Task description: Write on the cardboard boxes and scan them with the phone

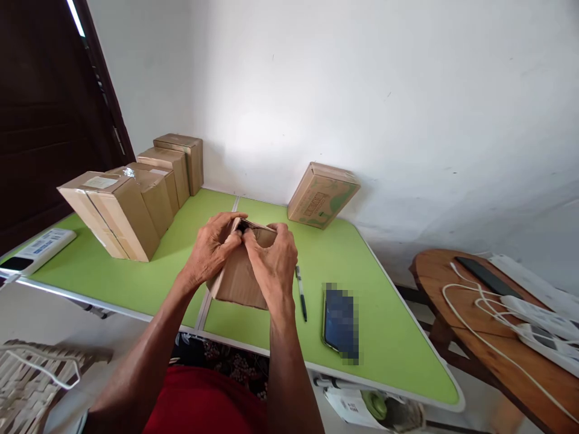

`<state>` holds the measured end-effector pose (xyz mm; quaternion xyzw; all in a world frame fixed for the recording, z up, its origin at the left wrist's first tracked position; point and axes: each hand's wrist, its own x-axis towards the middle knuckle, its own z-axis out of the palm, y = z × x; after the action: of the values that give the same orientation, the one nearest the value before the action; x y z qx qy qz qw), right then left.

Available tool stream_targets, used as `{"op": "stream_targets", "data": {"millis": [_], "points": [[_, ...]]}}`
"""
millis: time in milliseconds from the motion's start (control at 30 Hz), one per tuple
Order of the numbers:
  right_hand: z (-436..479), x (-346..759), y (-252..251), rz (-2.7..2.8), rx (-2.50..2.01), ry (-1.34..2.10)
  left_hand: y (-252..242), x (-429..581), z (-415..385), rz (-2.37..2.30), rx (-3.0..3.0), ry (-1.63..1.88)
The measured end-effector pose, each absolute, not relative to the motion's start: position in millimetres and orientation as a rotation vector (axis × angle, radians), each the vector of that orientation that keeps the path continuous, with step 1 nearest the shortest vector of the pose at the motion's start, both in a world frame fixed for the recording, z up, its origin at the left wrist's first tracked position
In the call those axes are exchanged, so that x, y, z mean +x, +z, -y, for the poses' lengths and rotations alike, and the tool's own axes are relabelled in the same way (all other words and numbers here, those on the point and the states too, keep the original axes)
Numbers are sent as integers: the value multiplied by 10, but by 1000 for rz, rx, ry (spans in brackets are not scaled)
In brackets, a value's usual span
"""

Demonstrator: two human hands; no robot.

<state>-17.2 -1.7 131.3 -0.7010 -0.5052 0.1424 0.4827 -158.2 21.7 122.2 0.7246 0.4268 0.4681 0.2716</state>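
A small brown cardboard box (242, 277) stands on the green folding table in front of me, with a dark gap showing at its top edge. My left hand (217, 247) grips the top edge on the left side, thumb at the gap. Across from it, my right hand (274, 256) pinches the top edge on the right, its thumb also at the gap. What lies inside the box is hidden. A pen (301, 294) lies just right of my right hand, and a phone (340, 324), its screen pixelated, rests farther right.
Several taped cardboard boxes (145, 199) stand in a row at the left. A box with green print (323, 196) leans near the wall. A white device (43, 247) lies at the table's left end. Power strips and cables cover the wooden table (452, 319) at right.
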Motion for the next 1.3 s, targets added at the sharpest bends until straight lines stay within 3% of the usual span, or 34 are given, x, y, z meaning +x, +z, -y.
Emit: {"op": "stream_targets", "data": {"millis": [167,800,1300], "points": [[20,-93,1209,1226,-1633,344,1177,-1605,-251,-1074,1971,1132],[132,-67,1044,1343,-1418,343,1105,-1609,-152,-1127,1854,1261],[174,-218,1168,1410,-1614,126,1037,-1693,-81,-1051,1841,1350]]}}
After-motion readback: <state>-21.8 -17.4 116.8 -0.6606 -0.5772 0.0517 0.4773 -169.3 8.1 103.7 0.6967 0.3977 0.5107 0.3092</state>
